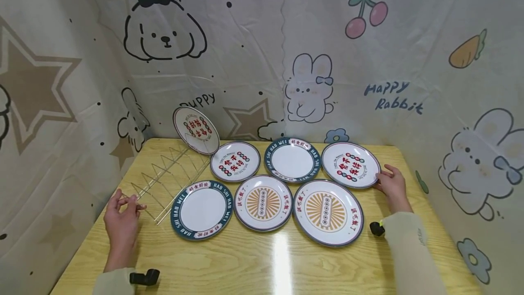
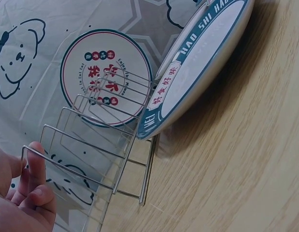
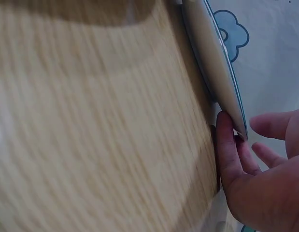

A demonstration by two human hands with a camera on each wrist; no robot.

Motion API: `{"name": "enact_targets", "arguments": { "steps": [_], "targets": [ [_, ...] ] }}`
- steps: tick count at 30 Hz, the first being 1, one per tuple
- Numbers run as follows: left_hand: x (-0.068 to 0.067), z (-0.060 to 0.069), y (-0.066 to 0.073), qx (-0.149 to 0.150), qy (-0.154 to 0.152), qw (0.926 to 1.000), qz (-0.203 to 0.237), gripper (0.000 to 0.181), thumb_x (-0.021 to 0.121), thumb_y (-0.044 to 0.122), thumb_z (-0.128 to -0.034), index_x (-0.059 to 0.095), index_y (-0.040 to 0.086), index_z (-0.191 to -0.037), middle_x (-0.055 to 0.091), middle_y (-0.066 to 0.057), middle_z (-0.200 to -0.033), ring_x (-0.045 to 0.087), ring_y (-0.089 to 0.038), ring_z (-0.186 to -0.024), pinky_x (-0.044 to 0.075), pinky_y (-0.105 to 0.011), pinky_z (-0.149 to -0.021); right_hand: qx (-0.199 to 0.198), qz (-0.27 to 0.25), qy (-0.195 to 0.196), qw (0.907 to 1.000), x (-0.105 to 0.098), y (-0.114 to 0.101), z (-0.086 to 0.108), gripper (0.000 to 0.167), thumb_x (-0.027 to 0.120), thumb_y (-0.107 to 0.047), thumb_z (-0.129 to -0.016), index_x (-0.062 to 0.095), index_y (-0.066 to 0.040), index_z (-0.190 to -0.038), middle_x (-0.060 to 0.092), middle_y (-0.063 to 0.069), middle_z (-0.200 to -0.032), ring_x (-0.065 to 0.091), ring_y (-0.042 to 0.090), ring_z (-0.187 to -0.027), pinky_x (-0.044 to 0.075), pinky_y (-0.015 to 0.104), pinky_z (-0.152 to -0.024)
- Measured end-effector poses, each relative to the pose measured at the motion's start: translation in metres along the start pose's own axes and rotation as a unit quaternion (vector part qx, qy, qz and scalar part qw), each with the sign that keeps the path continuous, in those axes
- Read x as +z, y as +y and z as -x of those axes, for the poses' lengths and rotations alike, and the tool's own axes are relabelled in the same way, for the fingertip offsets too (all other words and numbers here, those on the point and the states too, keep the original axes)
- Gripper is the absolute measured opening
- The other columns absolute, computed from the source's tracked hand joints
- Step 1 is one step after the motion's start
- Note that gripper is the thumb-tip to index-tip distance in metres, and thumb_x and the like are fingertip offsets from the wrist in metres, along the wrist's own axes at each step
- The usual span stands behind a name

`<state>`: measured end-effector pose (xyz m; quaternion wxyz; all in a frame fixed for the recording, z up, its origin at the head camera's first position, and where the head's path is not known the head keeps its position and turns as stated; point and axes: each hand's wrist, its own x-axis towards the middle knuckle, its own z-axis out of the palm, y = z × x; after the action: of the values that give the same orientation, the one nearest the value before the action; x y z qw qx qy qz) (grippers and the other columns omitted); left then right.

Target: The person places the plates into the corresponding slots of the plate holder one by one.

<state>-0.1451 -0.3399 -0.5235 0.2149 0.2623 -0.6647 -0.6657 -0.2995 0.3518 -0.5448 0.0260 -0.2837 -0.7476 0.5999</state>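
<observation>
My left hand (image 1: 123, 215) pinches the near end of a metal wire dish rack (image 1: 165, 174) between thumb and fingers. One plate (image 1: 196, 129) with red lettering stands tilted in the rack's far end; the left wrist view shows it behind the wires. At the right, my right hand (image 1: 393, 188) holds the rim of a white plate (image 1: 350, 165) with red lettering and a dark edge. In the right wrist view its fingers (image 3: 229, 147) reach under that plate's rim, with the thumb on the upper side.
On the wooden table (image 1: 254, 263) lie a small red-lettered plate (image 1: 235, 160), two teal-rimmed plates (image 1: 292, 159) (image 1: 201, 210) and two sunburst plates (image 1: 264, 202) (image 1: 329, 212). A patterned curtain (image 1: 254, 49) encloses the back and sides.
</observation>
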Motion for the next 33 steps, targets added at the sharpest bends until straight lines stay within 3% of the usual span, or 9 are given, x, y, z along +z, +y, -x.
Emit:
{"name": "enact_targets", "arguments": {
  "steps": [5, 9, 12, 17, 21, 26, 27, 30, 33],
  "targets": [
    [-0.001, 0.001, 0.001, -0.004, 0.006, 1.0000, -0.006, 0.066, 0.058, 0.028, -0.1063, 0.029, 0.015, -0.164, 0.050, 0.011, -0.116, 0.066, 0.005, -0.068, 0.051, -0.009, -0.068, -0.009, 0.005, 0.002, 0.9999, 0.002, 0.003, 0.000, 0.070, 0.056, 0.002, -0.101, 0.025, -0.005, -0.164, 0.040, 0.029, -0.158, 0.060, 0.022, -0.107, 0.057, 0.018, -0.068],
    [-0.001, 0.001, -0.001, 0.001, 0.009, 0.9999, -0.010, 0.065, 0.058, 0.028, -0.1066, 0.030, 0.014, -0.164, 0.047, 0.016, -0.127, 0.066, 0.006, -0.069, 0.051, -0.008, -0.069, 0.004, -0.006, 0.005, 1.0000, 0.002, 0.002, 0.001, 0.072, 0.059, 0.005, -0.099, 0.027, -0.006, -0.163, 0.041, 0.027, -0.157, 0.061, 0.014, -0.095, 0.059, 0.019, -0.069],
    [-0.001, 0.001, -0.001, 0.005, 0.007, 0.9999, -0.012, 0.065, 0.057, 0.027, -0.1071, 0.029, 0.013, -0.164, 0.048, 0.014, -0.121, 0.066, 0.006, -0.070, 0.051, -0.009, -0.069, 0.019, -0.027, 0.006, 0.9994, 0.001, 0.000, 0.002, 0.073, 0.059, 0.005, -0.099, 0.028, -0.009, -0.164, 0.041, 0.024, -0.160, 0.060, 0.005, -0.084, 0.060, 0.020, -0.071],
    [0.001, 0.000, 0.000, -0.002, 0.007, 1.0000, -0.007, 0.065, 0.057, 0.026, -0.1072, 0.028, 0.014, -0.164, 0.049, 0.010, -0.110, 0.066, 0.006, -0.069, 0.051, -0.009, -0.068, 0.046, -0.064, 0.001, 0.9969, -0.003, -0.004, 0.006, 0.073, 0.060, 0.004, -0.099, 0.030, -0.010, -0.164, 0.042, 0.020, -0.160, 0.063, 0.001, -0.076, 0.061, 0.023, -0.072],
    [0.004, -0.001, 0.001, -0.003, 0.003, 1.0000, -0.005, 0.065, 0.057, 0.026, -0.1073, 0.027, 0.015, -0.164, 0.049, 0.010, -0.110, 0.066, 0.006, -0.070, 0.051, -0.010, -0.068, 0.065, -0.083, -0.014, 0.9944, -0.008, -0.009, 0.007, 0.072, 0.058, 0.001, -0.100, 0.029, -0.010, -0.164, 0.059, 0.014, -0.132, 0.065, 0.003, -0.076, 0.061, 0.023, -0.073],
    [0.007, -0.001, 0.001, -0.007, 0.006, 0.9999, -0.008, 0.064, 0.056, 0.026, -0.1075, 0.028, 0.015, -0.164, 0.050, 0.008, -0.109, 0.066, 0.006, -0.069, 0.051, -0.010, -0.066, 0.059, -0.090, -0.034, 0.9936, -0.013, -0.016, 0.007, 0.073, 0.055, 0.000, -0.100, 0.024, -0.009, -0.165, 0.061, -0.001, -0.096, 0.065, 0.005, -0.076, 0.060, 0.022, -0.074],
    [0.006, -0.002, 0.000, -0.005, 0.003, 1.0000, -0.008, 0.065, 0.056, 0.026, -0.1075, 0.028, 0.014, -0.164, 0.052, 0.008, -0.117, 0.066, 0.006, -0.069, 0.051, -0.009, -0.067, 0.055, -0.092, -0.038, 0.9935, -0.014, -0.017, 0.008, 0.073, 0.054, 0.001, -0.100, 0.023, -0.009, -0.165, 0.061, -0.001, -0.094, 0.065, 0.005, -0.076, 0.060, 0.022, -0.074],
    [0.005, -0.001, 0.000, -0.007, 0.005, 1.0000, -0.003, 0.066, 0.058, 0.027, -0.1065, 0.028, 0.014, -0.164, 0.051, 0.009, -0.124, 0.066, 0.006, -0.069, 0.051, -0.009, -0.068, 0.042, -0.103, -0.058, 0.9920, -0.015, -0.019, 0.012, 0.075, 0.052, 0.004, -0.099, 0.018, -0.008, -0.165, 0.061, 0.002, -0.099, 0.067, 0.005, -0.077, 0.061, 0.022, -0.074],
    [0.004, 0.000, 0.001, -0.008, 0.007, 0.9999, 0.005, 0.066, 0.059, 0.026, -0.1061, 0.028, 0.013, -0.164, 0.051, 0.010, -0.122, 0.066, 0.005, -0.067, 0.051, -0.009, -0.067, 0.039, -0.118, -0.083, 0.9888, -0.015, -0.020, 0.017, 0.078, 0.051, 0.005, -0.099, 0.011, -0.005, -0.165, 0.057, 0.009, -0.114, 0.067, 0.006, -0.080, 0.061, 0.023, -0.077]
  ]
}}
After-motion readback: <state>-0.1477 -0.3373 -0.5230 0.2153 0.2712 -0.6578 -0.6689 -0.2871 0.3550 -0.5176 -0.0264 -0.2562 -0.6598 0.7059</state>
